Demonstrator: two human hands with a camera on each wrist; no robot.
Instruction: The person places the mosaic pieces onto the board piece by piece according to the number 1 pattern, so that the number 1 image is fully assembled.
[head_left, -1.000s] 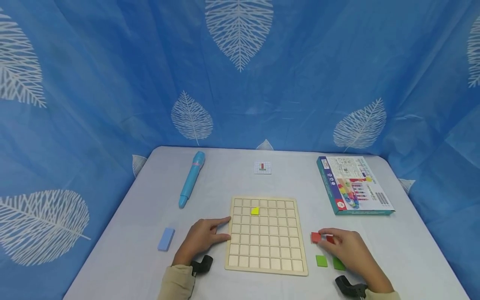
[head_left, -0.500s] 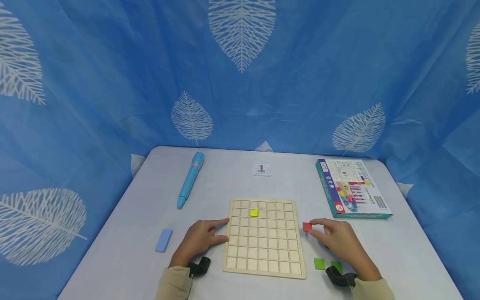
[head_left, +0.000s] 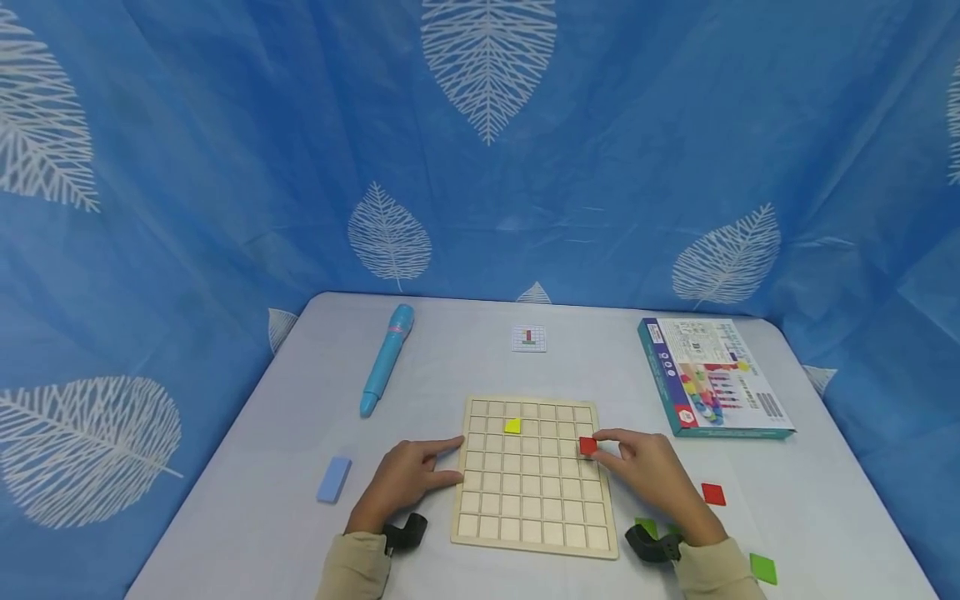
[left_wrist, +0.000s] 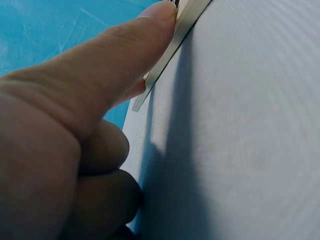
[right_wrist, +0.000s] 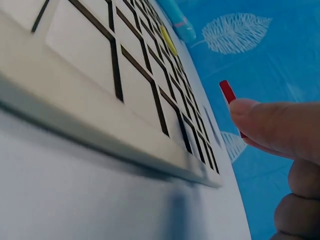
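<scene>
Since the earlier frames, the red tile has been carried leftward from the bare table onto the right part of the wooden grid board, pinched between thumb and forefinger of the right hand. It is held just above, or on, a cell in the rightmost columns about a third of the way down; whether it already touches the board cannot be told. In the right wrist view the tile is seen edge-on at the fingertip, raised over the compartments.

The left hand is kept against the left edge of the board, with forefinger and thumb stretched out and the other fingers loosely curled around nothing. In the left wrist view the forefinger is pressed on the board's thin rim, apparently so that the board is steadied.

A yellow tile is seated in a cell near the far left of the grid. A second red tile lies on the table to the right of the hand, and green tiles lie near the right sleeve. A pattern card is placed beyond the board, likely for reference, with a blue pen, a pale blue block and the game box set aside.
</scene>
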